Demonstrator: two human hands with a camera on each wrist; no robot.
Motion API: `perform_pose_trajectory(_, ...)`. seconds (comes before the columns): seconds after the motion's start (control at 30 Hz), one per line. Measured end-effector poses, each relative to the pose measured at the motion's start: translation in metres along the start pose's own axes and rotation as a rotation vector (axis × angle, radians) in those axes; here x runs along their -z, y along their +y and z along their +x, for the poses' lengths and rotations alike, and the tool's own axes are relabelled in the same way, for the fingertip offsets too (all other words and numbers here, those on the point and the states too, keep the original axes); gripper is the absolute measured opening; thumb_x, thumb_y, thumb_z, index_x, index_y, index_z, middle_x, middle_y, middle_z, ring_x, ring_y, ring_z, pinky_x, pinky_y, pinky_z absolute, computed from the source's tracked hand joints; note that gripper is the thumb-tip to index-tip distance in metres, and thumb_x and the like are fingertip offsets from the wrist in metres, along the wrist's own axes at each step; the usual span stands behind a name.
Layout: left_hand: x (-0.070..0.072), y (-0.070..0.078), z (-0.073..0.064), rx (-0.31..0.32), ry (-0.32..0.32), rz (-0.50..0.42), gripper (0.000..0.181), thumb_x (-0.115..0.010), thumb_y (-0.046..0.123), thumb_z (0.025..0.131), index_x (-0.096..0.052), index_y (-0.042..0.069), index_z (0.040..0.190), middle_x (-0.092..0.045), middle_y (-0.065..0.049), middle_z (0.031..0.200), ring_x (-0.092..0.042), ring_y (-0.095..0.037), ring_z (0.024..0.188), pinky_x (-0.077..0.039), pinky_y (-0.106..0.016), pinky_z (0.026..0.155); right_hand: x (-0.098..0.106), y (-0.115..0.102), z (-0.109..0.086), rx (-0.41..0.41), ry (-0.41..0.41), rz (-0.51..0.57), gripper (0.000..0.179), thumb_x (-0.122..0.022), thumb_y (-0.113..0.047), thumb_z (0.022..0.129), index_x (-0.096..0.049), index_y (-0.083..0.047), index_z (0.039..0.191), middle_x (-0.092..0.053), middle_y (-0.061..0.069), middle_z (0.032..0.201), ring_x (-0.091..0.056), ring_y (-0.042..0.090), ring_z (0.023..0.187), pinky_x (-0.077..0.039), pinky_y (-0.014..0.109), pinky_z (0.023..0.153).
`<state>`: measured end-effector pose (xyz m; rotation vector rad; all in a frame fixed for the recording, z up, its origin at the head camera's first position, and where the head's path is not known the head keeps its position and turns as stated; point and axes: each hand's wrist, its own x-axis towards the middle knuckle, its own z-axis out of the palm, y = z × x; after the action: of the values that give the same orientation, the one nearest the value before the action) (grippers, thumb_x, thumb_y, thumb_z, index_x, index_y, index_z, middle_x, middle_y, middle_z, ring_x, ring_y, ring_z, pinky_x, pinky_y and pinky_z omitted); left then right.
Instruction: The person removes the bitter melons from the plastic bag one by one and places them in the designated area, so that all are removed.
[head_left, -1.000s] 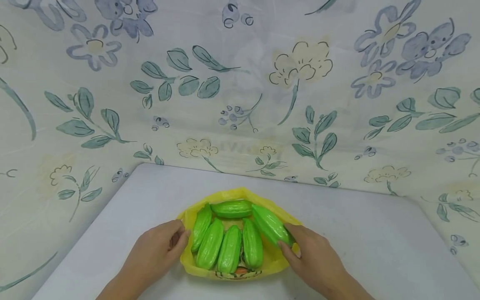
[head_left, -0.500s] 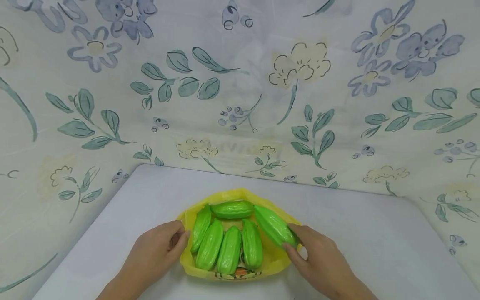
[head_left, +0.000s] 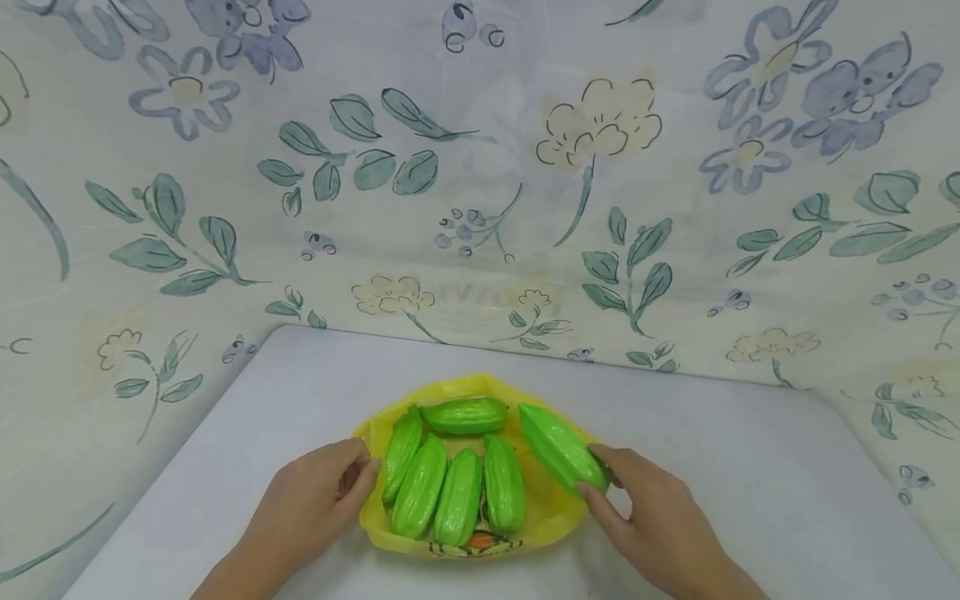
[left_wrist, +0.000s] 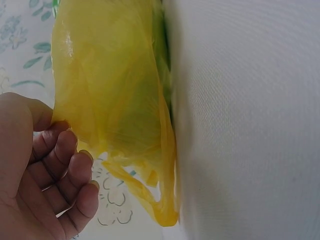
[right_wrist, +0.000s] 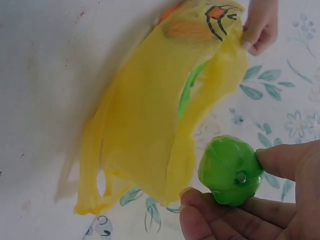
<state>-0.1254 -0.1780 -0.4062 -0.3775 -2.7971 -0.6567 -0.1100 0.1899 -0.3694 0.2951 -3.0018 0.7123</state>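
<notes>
A yellow plastic bag (head_left: 551,518) lies with its mouth spread wide, several glossy green bitter gourds (head_left: 458,500) inside it. On its left side my left hand (head_left: 315,492) pinches the rim between thumb and forefinger; the left wrist view shows the other fingers of this hand (left_wrist: 55,175) loosely curled. My right hand (head_left: 656,512) grips one more bitter gourd (head_left: 561,450) by its near end, over the right rim of the bag. Seen end-on in the right wrist view, that bitter gourd (right_wrist: 225,167) sits between thumb and fingers, apart from the bag (right_wrist: 140,125).
Under the bag is a white table (head_left: 712,475). A floral-patterned cloth (head_left: 480,183) hangs behind and along the sides. The bag's handle loops (right_wrist: 90,192) trail on the table at its ends.
The bitter gourd in my right hand has moved to the right and slightly upward, away from the others. My left hand stays at the bag's rim.
</notes>
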Motion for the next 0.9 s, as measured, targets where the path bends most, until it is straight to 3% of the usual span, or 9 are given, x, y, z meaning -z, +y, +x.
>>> perform_pose_trajectory(0.27, 0.0, -0.001, 0.0, -0.004, 0.003, 0.001, 0.031, -0.073, 0.016, 0.096, -0.049, 0.023, 0.077, -0.039, 0.013, 0.064, -0.039, -0.005, 0.06, -0.035, -0.025, 0.055, 0.005, 0.004, -0.001, -0.025, 0.025, 0.0, 0.049, -0.076, -0.035, 0.097, -0.062, -0.014, 0.139, -0.069, -0.002, 0.125, -0.067, 0.013, 0.103, -0.058, 0.039, 0.09)
perform_pose_trajectory(0.67, 0.0, -0.002, 0.0, 0.01, -0.001, -0.004, 0.03, -0.073, 0.017, 0.097, -0.05, 0.023, 0.077, -0.039, 0.012, 0.064, -0.039, -0.005, 0.06, -0.035, -0.025, 0.055, 0.01, 0.013, -0.001, 0.038, 0.15, -0.003, 0.046, -0.077, -0.03, 0.097, -0.064, -0.008, 0.135, -0.072, 0.0, 0.119, -0.068, 0.013, 0.099, -0.06, 0.039, 0.085)
perform_pose_trajectory(0.9, 0.002, 0.0, 0.0, 0.023, -0.022, -0.005, 0.03, -0.073, 0.018, 0.097, -0.05, 0.023, 0.078, -0.04, 0.012, 0.065, -0.039, -0.005, 0.06, -0.036, -0.025, 0.055, 0.011, 0.02, 0.0, 0.015, 0.16, -0.008, 0.046, -0.076, -0.029, 0.098, -0.063, -0.007, 0.136, -0.072, 0.003, 0.122, -0.069, 0.017, 0.1, -0.06, 0.04, 0.082)
